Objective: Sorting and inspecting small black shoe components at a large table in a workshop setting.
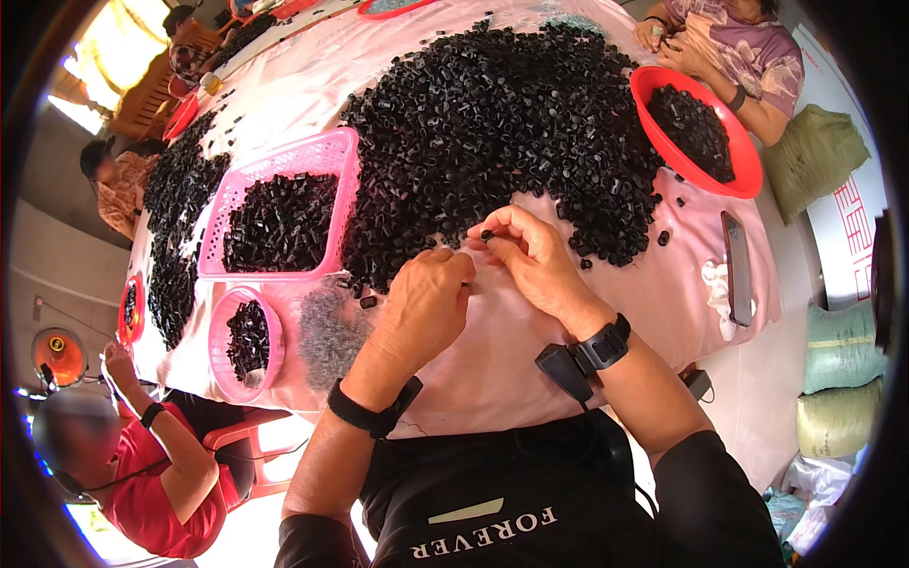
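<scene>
Head view | right fingers pinch one black piece | left fingers curled, unclear | two pink baskets

A small black plastic piece, faintly glossy, is being pinched in the right hand. The heap of like pieces is being carried on smooth pink cloth (slightly sheened). Perforated pink plastic is forming the basket, glossy red plastic the bowl.
</scene>
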`<state>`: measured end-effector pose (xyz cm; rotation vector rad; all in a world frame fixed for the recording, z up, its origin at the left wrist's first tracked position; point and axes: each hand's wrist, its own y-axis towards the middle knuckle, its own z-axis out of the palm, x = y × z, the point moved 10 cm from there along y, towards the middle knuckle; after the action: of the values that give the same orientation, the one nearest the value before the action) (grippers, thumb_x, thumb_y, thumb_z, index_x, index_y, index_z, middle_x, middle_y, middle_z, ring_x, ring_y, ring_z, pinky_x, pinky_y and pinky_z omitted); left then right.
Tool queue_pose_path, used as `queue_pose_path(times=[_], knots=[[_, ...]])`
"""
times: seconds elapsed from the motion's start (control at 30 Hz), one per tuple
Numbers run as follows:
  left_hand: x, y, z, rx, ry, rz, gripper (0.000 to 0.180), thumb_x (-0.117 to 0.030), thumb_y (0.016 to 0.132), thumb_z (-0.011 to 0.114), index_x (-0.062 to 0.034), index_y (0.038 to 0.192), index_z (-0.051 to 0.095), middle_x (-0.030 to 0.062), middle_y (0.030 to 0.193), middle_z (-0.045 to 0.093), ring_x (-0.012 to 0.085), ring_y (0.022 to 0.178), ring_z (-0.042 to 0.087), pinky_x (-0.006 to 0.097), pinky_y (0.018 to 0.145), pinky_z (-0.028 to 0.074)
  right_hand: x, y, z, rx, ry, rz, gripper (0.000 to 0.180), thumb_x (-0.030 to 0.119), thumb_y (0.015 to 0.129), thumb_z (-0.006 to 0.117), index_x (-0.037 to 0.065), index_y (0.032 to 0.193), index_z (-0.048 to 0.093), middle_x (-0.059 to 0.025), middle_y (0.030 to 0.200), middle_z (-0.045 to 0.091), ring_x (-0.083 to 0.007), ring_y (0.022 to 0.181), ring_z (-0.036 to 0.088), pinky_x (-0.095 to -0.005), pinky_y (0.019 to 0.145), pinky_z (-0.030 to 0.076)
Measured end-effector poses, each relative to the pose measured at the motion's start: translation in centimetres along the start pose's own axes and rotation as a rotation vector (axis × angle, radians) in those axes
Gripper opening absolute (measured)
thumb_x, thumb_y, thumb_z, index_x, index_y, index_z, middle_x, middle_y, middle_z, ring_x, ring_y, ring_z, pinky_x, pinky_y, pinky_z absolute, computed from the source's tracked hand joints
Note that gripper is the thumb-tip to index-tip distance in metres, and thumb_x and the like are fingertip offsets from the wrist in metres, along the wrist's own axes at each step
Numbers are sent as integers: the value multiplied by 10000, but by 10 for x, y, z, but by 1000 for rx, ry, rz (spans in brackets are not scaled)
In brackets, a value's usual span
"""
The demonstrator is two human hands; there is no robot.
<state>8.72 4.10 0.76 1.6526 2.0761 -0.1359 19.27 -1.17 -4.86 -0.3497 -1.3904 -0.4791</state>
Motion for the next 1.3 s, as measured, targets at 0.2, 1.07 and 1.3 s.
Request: queue_pose_path(times=[0.2,1.07,1.3], knots=[[24,12,-34,-188,25,-78,260,80,793,613,28,1041,671,181,1008,668,396,968,654,447,846,529,12,2,-15,-154,-105,-191,159,-48,979,540,17,1096,627,-38,1055,683,-88,962,651,-232,827,514],[32,16,-3,160,-180,-76,280,102,804,531,36,998,722,179,955,703,363,879,703,405,781,552,6,-1,-8,-88,49,45,129,7,1031,482,49,1121,565,-75,1052,689,-140,944,719,-253,741,578],[37,18,-23,-67,-150,-121,343,85,823,518,29,1109,700,205,1022,702,381,927,695,413,819,551,16,1,-17,-174,-82,-154,121,10,1025,497,39,1107,582,-69,1119,680,-135,1018,683,-265,789,571]])
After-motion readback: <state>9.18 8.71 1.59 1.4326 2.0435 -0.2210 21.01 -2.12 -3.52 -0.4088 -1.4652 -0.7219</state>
